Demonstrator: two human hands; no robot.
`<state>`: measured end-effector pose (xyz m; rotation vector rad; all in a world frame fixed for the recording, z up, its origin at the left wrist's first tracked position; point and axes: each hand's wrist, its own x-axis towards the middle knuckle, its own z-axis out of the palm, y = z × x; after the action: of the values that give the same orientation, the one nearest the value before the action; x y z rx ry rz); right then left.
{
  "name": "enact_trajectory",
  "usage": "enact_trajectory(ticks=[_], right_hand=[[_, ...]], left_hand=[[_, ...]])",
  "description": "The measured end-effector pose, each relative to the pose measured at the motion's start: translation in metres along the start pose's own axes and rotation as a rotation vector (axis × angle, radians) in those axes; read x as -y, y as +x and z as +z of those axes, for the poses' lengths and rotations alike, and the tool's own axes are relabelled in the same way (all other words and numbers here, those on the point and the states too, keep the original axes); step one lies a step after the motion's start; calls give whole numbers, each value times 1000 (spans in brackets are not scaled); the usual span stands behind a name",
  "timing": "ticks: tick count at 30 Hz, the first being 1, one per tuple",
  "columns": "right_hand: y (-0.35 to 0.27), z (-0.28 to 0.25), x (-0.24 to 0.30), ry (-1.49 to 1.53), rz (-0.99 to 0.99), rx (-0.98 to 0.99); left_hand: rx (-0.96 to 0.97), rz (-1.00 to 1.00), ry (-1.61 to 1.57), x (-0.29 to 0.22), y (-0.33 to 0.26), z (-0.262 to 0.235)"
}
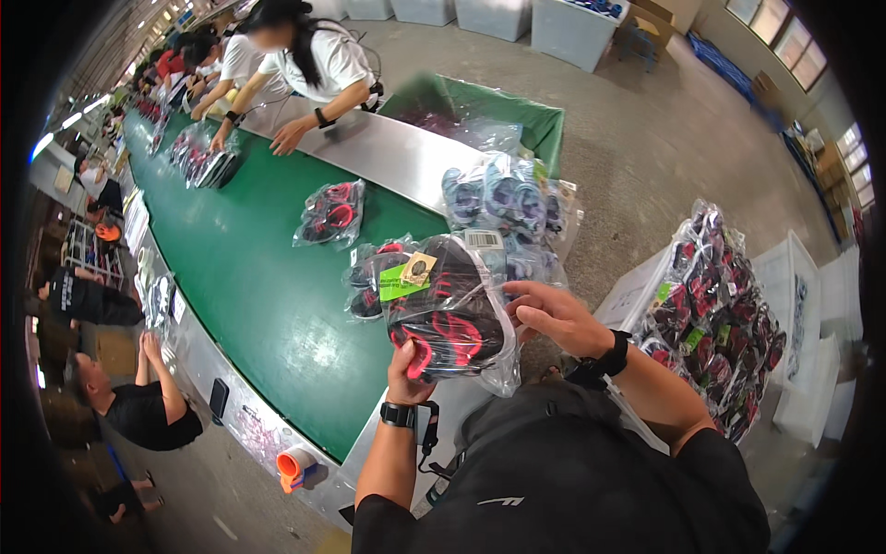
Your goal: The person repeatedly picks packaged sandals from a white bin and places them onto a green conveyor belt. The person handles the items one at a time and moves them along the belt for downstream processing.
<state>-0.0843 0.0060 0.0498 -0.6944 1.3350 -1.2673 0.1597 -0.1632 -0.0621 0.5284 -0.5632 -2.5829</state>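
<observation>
My left hand (409, 377) grips the lower edge of a clear plastic bag holding black and red sandals (452, 305). A green tag and a small tan label show on the bag. Beside the bag's right edge is my right hand (560, 319), its fingers apart; whether the fingertips touch the plastic I cannot tell. Behind the held bag, partly hidden, another bag of dark sandals (365, 300) lies on the green conveyor belt (277, 305). Farther along the belt rests a bag of black and red sandals (330, 214).
Bagged blue and purple sandals (498, 194) are piled at the belt's right end. A large heap of bagged red and black sandals (711, 319) stands to my right. An orange cup (293, 463) sits on the left metal ledge. Co-workers (318, 69) work along the belt.
</observation>
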Motion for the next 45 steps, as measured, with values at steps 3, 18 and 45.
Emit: enact_trajectory(ticks=[3, 18, 45], right_hand=[[-17, -4, 3, -1, -3, -29], [-70, -35, -36, 315, -329, -147], [-231, -113, -118, 711, -166, -758]], left_hand=[[52, 42, 209, 8, 0, 40], [203, 99, 477, 57, -15, 145], [170, -514, 827, 131, 29, 131]])
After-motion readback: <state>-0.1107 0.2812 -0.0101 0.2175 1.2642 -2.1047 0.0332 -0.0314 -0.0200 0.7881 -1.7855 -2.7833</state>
